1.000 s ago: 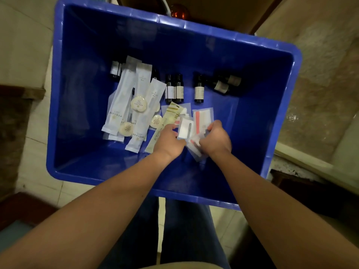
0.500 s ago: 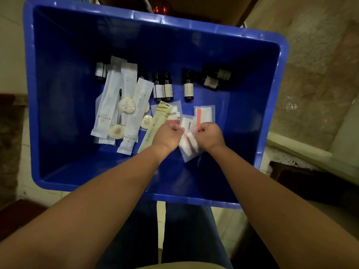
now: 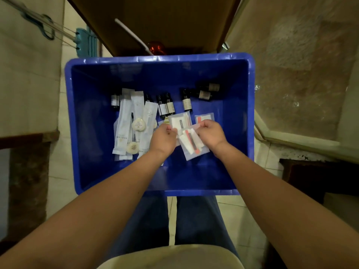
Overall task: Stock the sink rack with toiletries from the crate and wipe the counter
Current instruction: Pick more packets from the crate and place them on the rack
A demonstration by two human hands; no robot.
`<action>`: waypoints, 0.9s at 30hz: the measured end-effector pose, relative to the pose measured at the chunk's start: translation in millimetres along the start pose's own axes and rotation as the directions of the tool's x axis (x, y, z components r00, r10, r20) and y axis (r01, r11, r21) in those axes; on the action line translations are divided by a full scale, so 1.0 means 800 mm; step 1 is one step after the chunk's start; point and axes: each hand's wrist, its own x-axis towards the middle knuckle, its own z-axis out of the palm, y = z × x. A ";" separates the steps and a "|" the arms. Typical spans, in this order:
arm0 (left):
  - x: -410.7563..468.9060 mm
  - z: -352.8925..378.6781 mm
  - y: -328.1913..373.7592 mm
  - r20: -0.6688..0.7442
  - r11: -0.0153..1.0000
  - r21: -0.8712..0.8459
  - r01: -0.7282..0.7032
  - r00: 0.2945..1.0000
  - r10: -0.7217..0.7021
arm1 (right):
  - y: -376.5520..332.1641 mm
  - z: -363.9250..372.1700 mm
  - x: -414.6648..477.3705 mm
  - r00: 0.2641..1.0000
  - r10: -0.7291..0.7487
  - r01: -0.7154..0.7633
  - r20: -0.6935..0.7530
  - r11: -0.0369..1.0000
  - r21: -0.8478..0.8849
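Crate (image 3: 68,123) near half bare, open from above; sachets (image 3: 124,121) crowd left, bottles (image 3: 187,102) line far wall.

The floor (image 3: 60,167) has pale tiles. A brown wooden door (image 3: 155,20) stands ahead. A speckled stone wall (image 3: 301,74) is on the right.

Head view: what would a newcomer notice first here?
The deep blue plastic crate fills the middle of the view, ahead of the person's legs. Over its centre, the left hand and right hand pinch flat clear plastic packets between them. Long white wrapped sachets lie on the crate's left side, and small dark glass bottles sit near its far wall.
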 end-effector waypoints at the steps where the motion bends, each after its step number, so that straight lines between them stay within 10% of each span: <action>1: -0.004 -0.006 0.002 0.010 1.000 -0.008 -0.004 1.000 0.004 | -0.005 0.000 -0.007 1.000 -0.002 0.002 -0.009 1.000 0.029; 27: -0.230 -0.097 0.139 0.208 0.868 0.045 -0.494 0.855 0.475 | -0.041 -0.056 -0.325 0.899 -0.082 0.266 -0.430 0.883 0.387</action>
